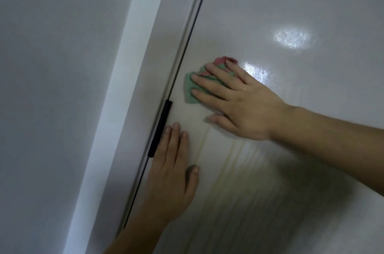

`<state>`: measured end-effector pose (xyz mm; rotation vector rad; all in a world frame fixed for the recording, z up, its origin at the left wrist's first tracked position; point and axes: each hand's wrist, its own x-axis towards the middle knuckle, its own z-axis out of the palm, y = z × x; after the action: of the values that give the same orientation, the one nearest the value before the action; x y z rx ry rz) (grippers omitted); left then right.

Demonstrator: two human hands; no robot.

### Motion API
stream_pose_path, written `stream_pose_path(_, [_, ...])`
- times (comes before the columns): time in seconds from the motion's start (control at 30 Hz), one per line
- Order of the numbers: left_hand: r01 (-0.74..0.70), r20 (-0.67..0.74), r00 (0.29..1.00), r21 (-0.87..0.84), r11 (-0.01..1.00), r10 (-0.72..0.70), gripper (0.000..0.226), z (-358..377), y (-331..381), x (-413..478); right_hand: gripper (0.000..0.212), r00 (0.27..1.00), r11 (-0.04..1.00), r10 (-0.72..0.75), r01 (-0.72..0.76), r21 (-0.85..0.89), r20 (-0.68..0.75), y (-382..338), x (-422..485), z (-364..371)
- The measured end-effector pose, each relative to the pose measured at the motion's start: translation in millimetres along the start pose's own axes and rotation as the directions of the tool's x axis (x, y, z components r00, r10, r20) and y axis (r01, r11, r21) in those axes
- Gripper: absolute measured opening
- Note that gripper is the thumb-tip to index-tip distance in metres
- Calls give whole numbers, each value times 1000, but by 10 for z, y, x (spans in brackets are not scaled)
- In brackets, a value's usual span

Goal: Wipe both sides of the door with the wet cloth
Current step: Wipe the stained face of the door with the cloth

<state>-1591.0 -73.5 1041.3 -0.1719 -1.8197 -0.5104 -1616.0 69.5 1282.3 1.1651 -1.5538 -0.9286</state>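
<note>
The pale grey door [291,15] fills the right of the head view, glossy with wet streaks. A green and pink cloth [192,85] lies bunched against it near the hinge side. My right hand [236,98] presses the cloth flat on the door with straight, spread fingers. My left hand [172,174] rests flat on the door lower down, fingers straight, beside the black hinge [160,129]. It holds nothing.
The white door frame [116,108] runs diagonally left of the door, with a dark gap along the hinge edge. A grey wall [52,87] lies further left. Light reflects off the wet door at the upper right.
</note>
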Motion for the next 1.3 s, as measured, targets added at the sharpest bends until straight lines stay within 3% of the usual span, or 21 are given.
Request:
stream_pose_path(0.1, [35,0,999,-30,999,-35,72,29,21,-43,65,999,999,-41,41,-3,12,-109,111,34])
stream_pose_path(0.3, [21,6,1000,-59,998,-21,72,2,-21,-62,58,981,986,-162,158,46,105,-139,-863,20])
stream_pose_path(0.5, [49,-25,998,-36,998,-49,71,69,18,-67,63,999,999,20,-22,48,32,-240,-243,54])
stream_pose_path(0.6, [35,-46,998,-45,998,-37,70,78,28,-74,64,996,998,-35,31,48,86,-380,-881,130])
stream_pose_path(0.73, [42,-56,997,-40,998,-44,69,124,73,-71,58,988,998,10,-19,59,151,-382,-1689,67])
stream_pose_path(0.93, [7,-54,999,23,1000,-6,66,207,249,-25,62,982,980,187,-187,67,10,-436,-932,125])
stream_pose_path(1.13, [33,-59,998,39,999,-31,66,236,326,-7,60,988,989,113,-122,86,102,-710,-1734,209])
stream_pose_path(1.2, [-13,-52,999,45,999,16,66,225,401,62,61,961,962,268,-271,36,64,-505,-1831,183])
stream_pose_path(1.3, [-125,-29,992,39,991,126,65,236,585,207,67,830,828,557,-558,58,26,-356,-1830,164])
